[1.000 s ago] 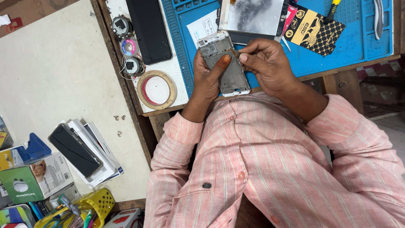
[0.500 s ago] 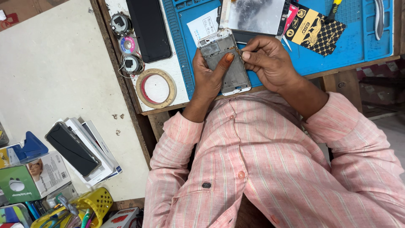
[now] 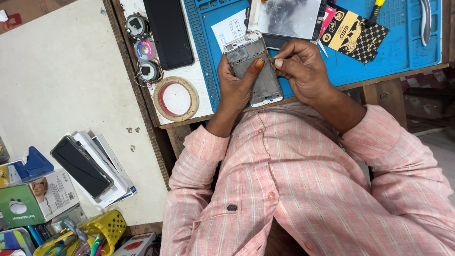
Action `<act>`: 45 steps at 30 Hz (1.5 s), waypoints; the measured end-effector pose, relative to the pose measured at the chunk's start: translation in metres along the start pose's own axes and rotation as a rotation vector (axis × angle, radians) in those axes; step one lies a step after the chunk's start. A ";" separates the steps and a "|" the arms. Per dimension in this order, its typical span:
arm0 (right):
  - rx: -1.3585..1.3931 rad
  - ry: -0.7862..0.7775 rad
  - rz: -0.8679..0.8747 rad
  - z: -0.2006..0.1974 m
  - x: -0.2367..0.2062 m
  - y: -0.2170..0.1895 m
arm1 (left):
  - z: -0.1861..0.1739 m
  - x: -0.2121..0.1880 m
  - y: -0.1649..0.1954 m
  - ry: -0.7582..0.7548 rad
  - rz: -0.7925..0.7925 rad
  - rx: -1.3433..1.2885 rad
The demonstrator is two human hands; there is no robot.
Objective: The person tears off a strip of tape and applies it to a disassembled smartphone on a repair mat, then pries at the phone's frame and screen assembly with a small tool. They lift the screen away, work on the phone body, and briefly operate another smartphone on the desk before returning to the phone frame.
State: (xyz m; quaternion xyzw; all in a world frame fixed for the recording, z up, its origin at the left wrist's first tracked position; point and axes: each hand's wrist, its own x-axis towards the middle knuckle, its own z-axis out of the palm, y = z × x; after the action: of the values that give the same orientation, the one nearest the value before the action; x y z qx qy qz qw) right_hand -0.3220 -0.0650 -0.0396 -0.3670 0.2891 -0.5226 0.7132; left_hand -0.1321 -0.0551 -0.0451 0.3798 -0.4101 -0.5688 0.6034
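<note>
The opened phone frame (image 3: 252,70) is cradled in the left hand (image 3: 237,85), whose fingers are curled round its left edge while the thumb is laid across the bare inner face. The right hand (image 3: 303,71) is closed to a pinch at the frame's right edge, thumb and forefinger tips pressed together; whether a small tool or part is caught between them cannot be told.

The work is best done, it is judged, with the frame kept flat against the left palm and steadied by the thumb, so that the pinch meets a firm edge and no twist is put into the thin metal.

Just beyond the fingertips, a detached screen panel (image 3: 289,18) and a paper slip (image 3: 230,29) lie on the blue work mat (image 3: 407,47). A patterned card (image 3: 355,33) lies to the right of the right fingers. Left of the left fingers, a tape ring (image 3: 176,98) and a black slab (image 3: 169,32) crowd the bench. Little open mat remains near the fingers; the bench edge runs just under the wrists.
</note>
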 end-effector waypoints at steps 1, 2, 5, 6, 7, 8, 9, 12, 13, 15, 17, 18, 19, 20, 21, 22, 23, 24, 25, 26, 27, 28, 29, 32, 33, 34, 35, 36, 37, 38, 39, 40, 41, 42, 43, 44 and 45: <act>-0.008 0.003 0.000 0.000 0.000 0.000 | 0.000 0.000 0.000 0.005 -0.004 0.005; -0.017 0.007 -0.001 0.000 0.000 0.001 | 0.000 0.000 0.000 0.005 -0.001 0.004; -0.033 -0.005 -0.015 0.000 0.001 0.000 | -0.001 0.000 0.001 0.002 0.011 0.002; -0.026 -0.004 -0.012 0.001 0.001 0.000 | -0.001 0.000 0.001 0.000 0.015 0.002; -0.020 -0.004 -0.009 0.001 0.001 0.001 | -0.001 0.000 0.001 -0.001 0.020 0.002; -0.013 -0.004 -0.006 0.001 0.001 0.001 | -0.001 0.000 0.001 -0.002 0.013 0.004; -0.005 -0.001 -0.001 0.001 0.001 0.001 | -0.001 0.000 0.001 -0.003 0.006 0.006; 0.010 -0.002 0.005 0.000 0.001 0.000 | 0.000 0.000 0.001 -0.007 0.005 0.014; 0.010 -0.006 0.000 -0.001 0.001 0.000 | 0.000 0.001 0.001 -0.011 0.008 0.018; 0.009 -0.010 -0.005 -0.001 0.001 0.001 | 0.000 0.001 0.001 -0.016 0.010 0.020; 0.007 -0.008 -0.003 -0.001 0.001 0.001 | 0.000 0.001 0.002 -0.018 0.016 0.016; 0.013 -0.009 -0.009 0.000 0.000 0.001 | 0.000 0.001 0.002 -0.018 0.021 0.013; 0.019 -0.010 -0.014 0.000 0.000 0.002 | 0.001 0.000 0.002 -0.018 0.024 0.009; 0.024 -0.012 -0.021 0.000 0.000 0.002 | 0.001 0.000 0.002 -0.018 0.020 0.008; 0.019 -0.011 -0.027 0.001 0.000 0.002 | 0.001 0.000 0.002 -0.017 0.017 0.008; 0.013 -0.010 -0.033 0.001 -0.001 0.001 | 0.001 -0.001 0.002 -0.017 0.013 0.008; 0.008 -0.009 -0.040 0.001 -0.001 0.001 | 0.001 -0.001 0.002 -0.018 0.017 0.006; -0.012 -0.005 -0.045 0.002 -0.001 0.001 | 0.001 -0.001 0.002 -0.019 0.020 0.005; -0.032 -0.001 -0.051 0.002 -0.001 0.000 | 0.001 -0.001 0.001 -0.021 0.023 0.004; -0.052 0.004 -0.056 0.003 -0.001 0.000 | 0.001 0.000 0.001 -0.018 0.031 0.010; -0.070 0.012 -0.065 0.004 -0.002 -0.001 | 0.001 0.000 0.000 -0.015 0.037 0.016; -0.088 0.021 -0.073 0.005 -0.002 -0.001 | 0.001 -0.001 0.000 -0.012 0.043 0.022; -0.107 0.028 -0.083 0.006 -0.002 -0.002 | 0.001 -0.001 0.000 -0.006 0.060 0.041; -0.179 0.069 -0.092 0.010 -0.002 -0.003 | 0.001 -0.001 0.000 0.012 0.101 0.092; -0.218 0.073 -0.104 0.012 -0.002 -0.003 | 0.002 -0.002 0.000 0.019 0.108 0.108; -0.257 0.077 -0.117 0.013 -0.002 -0.004 | 0.002 -0.002 0.000 0.027 0.115 0.123; -0.296 0.082 -0.130 0.014 -0.003 -0.005 | 0.002 -0.002 0.000 0.027 0.120 0.138; -0.362 0.090 -0.134 0.014 -0.004 -0.006 | 0.002 -0.002 0.001 0.027 0.125 0.154; -0.427 0.099 -0.139 0.014 -0.005 -0.006 | 0.002 -0.002 0.001 0.027 0.129 0.169; -0.493 0.108 -0.143 0.014 -0.005 -0.007 | 0.002 -0.001 0.001 0.022 0.129 0.170; -0.524 0.102 -0.157 0.014 -0.006 -0.007 | 0.002 -0.001 0.001 0.016 0.130 0.171; -0.556 0.097 -0.170 0.014 -0.006 -0.007 | 0.001 -0.001 0.001 0.011 0.130 0.172; -0.587 0.091 -0.182 0.013 -0.006 -0.006 | 0.002 -0.001 0.001 0.013 0.120 0.148; -0.525 0.083 -0.173 0.012 -0.006 -0.006 | 0.002 -0.002 0.000 0.013 0.110 0.123; -0.464 0.075 -0.164 0.012 -0.006 -0.005 | 0.003 -0.002 0.000 0.014 0.102 0.099; -0.403 0.067 -0.156 0.011 -0.005 -0.004 | 0.003 -0.001 0.000 0.011 0.103 0.099; -0.352 0.070 -0.143 0.011 -0.004 -0.003 | 0.003 -0.001 0.000 0.010 0.104 0.100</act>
State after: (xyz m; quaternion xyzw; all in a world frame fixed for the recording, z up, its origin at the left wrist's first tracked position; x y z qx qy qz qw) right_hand -0.3164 -0.0592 -0.0311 -0.4873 0.3736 -0.5258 0.5887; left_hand -0.1353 -0.0541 -0.0442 0.3904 -0.4539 -0.5138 0.6145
